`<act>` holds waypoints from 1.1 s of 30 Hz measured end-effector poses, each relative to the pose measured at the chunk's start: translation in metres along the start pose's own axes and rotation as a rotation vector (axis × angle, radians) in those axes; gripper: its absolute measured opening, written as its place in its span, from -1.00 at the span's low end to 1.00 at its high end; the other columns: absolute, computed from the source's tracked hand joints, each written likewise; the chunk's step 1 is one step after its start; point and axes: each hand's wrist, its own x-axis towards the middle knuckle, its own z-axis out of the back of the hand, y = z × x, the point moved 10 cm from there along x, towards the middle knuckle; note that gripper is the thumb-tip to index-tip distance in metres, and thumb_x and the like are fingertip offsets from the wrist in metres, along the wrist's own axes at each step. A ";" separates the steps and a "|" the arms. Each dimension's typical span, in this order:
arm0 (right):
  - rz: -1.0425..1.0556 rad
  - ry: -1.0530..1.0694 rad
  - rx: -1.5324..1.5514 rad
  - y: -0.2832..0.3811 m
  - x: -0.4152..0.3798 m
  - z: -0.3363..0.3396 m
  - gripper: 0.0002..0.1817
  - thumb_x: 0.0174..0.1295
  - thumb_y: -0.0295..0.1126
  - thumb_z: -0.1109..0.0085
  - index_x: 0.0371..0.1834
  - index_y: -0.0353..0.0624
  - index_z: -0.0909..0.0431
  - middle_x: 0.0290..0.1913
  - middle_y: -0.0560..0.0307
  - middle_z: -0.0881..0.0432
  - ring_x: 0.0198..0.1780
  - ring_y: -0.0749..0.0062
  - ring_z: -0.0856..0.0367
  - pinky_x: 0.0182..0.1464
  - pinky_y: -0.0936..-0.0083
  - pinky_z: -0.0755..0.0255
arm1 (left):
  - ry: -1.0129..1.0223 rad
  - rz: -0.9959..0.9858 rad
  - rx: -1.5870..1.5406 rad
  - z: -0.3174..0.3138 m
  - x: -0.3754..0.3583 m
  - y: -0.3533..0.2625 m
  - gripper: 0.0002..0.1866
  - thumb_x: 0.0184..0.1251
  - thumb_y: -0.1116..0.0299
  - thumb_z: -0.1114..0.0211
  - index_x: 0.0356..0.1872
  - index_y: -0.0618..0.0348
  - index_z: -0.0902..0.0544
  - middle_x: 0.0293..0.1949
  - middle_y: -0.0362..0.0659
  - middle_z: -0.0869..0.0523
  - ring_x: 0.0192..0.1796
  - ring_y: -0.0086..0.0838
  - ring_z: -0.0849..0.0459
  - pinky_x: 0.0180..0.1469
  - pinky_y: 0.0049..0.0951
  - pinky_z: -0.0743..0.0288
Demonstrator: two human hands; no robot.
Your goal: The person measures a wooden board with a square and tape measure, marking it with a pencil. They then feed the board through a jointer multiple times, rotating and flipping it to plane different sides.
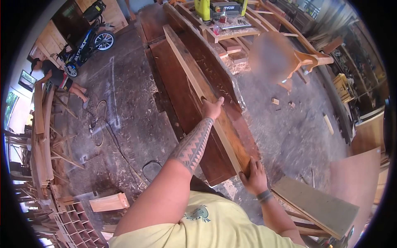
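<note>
A long wooden plank (227, 128) with a pale edge and a darker brown face stretches away from me across the workbench. My left hand (212, 108) grips it around its middle, with the thumb over the far side and fingers at the pale edge. Near the plank's close end, my right hand (254, 178) is wrapped around the wood, fingers on top and thumb at the edge. Beneath and beside the plank lie wide reddish-brown boards (167, 70). A raised board with a rough pale edge (225, 68) runs along the right side.
A green and grey RYOBI machine (226, 8) stands on a wooden frame ahead. Another person (56, 74) is by stacked boards at left, near a motorcycle (84, 43). A cord (118, 144) and shavings cover the floor. A grey panel (316, 204) lies at lower right.
</note>
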 end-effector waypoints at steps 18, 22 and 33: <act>0.046 -0.039 0.016 0.017 0.028 -0.001 -0.06 0.26 -0.13 -0.43 0.61 -0.45 -0.27 0.15 -0.31 -0.54 0.23 -0.25 -0.58 0.36 0.03 -0.52 | 0.007 0.012 0.020 0.010 0.037 -0.003 0.20 0.32 -0.20 -0.60 0.57 0.66 -0.18 0.57 0.46 -0.38 0.62 0.17 -0.43 0.64 -0.04 -0.33; 0.045 -0.027 0.043 0.020 0.036 -0.002 -0.06 0.27 -0.13 -0.43 0.61 -0.45 -0.27 0.15 -0.31 -0.54 0.23 -0.26 -0.57 0.37 0.04 -0.50 | -0.001 -0.023 -0.049 0.009 0.051 0.000 0.14 0.30 -0.15 -0.64 0.51 0.65 -0.26 0.53 0.43 -0.42 0.59 0.16 -0.45 0.62 -0.03 -0.35; 0.041 -0.018 0.053 0.025 0.052 -0.004 -0.06 0.24 -0.13 -0.47 0.60 -0.42 -0.28 0.14 -0.30 -0.53 0.21 -0.28 -0.56 0.36 0.01 -0.49 | -0.056 0.017 0.009 0.016 0.067 0.002 0.22 0.29 -0.17 -0.66 0.58 0.66 -0.20 0.54 0.40 -0.46 0.58 0.03 -0.52 0.56 -0.12 -0.43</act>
